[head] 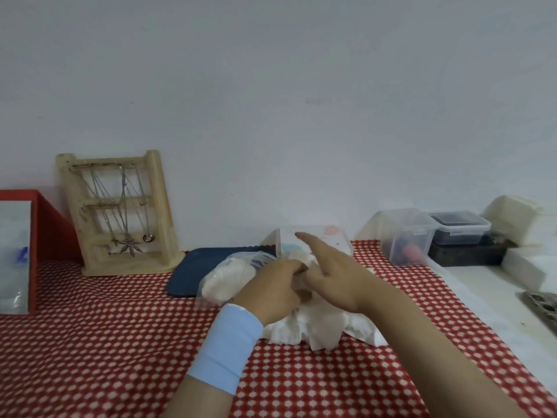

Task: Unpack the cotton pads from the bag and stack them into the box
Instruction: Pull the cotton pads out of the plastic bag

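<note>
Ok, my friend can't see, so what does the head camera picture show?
A left hand and right hand meet over a clear bag of white cotton pads on a red checked tablecloth. More loose pads lie underneath, a clear box sits behind, and a wooden necklace stand is at the left.

I can read no text in this view. The clear packet in the red tray carries a blue mark, cut off at the edge. The box shows pink and blue prints, too blurred to read.
</note>
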### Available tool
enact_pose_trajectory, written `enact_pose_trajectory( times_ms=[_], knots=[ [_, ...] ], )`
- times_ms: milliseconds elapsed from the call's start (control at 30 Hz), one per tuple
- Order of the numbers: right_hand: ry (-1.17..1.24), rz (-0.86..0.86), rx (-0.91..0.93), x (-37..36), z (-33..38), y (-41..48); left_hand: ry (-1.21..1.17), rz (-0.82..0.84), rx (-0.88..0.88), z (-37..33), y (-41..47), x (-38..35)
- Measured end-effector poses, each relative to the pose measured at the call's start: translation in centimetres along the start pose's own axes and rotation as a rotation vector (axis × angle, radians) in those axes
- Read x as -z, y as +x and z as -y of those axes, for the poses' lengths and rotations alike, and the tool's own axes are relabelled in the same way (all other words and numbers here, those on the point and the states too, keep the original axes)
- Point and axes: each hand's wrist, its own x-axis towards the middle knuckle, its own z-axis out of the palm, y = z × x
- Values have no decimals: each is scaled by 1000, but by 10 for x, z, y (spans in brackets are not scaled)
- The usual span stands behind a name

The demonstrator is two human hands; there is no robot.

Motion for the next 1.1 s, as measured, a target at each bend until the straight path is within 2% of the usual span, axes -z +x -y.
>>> enact_pose_trajectory(
  times_ms=[67, 133, 200, 267, 300, 367, 433, 467, 533, 667, 733, 767, 833, 900, 967, 1033, 1100],
  knots=[
    [-30, 131, -18, -5, -2, 4, -44, 79, 21, 5, -4, 8],
    [-98, 182, -9, -11, -6, 7, -73, 35, 66, 12, -8, 21],
    [-148, 165, -5, -13, -8, 7, -143, -203, 95, 16, -12, 35],
    [-175, 142, 9, -13, -7, 6, -69, -435, 37, 19, -14, 42],
    [-190, 135, 23, -13, -6, 6, 33, -429, 18, 24, -12, 44],
    [-221, 124, 40, -14, -4, 6, 262, -184, 74, 35, -9, 43],
    [-218, 102, 39, -15, -2, 6, 316, 29, 188, 48, -7, 35],
    [-214, 101, 38, -14, 0, 5, 299, 24, 215, 55, -5, 32],
    [-239, 107, 48, -14, 2, 4, 284, -101, 243, 64, 0, 28],
    [-246, 49, 76, -10, 7, 4, 445, -300, 358, 61, 2, 47],
    [-233, 93, 131, -7, 12, 3, 395, -394, 343, 66, -1, 57],
    [-238, 169, 137, -8, 16, 1, 377, -421, 335, 68, -2, 61],
    [-340, 360, 79, -19, 19, -2, 320, -388, 315, 66, -4, 65],
    [-485, 474, 41, -36, 19, -4, 287, -292, 286, 62, -2, 64],
    [-425, 460, 22, -40, 21, -5, 269, -243, 266, 59, -3, 60],
    [-235, 401, 2, -26, 28, -7, 231, -244, 249, 57, -7, 57],
    [-51, 248, 10, -7, 36, -5, 197, -274, 231, 56, -7, 58]
  ],
)
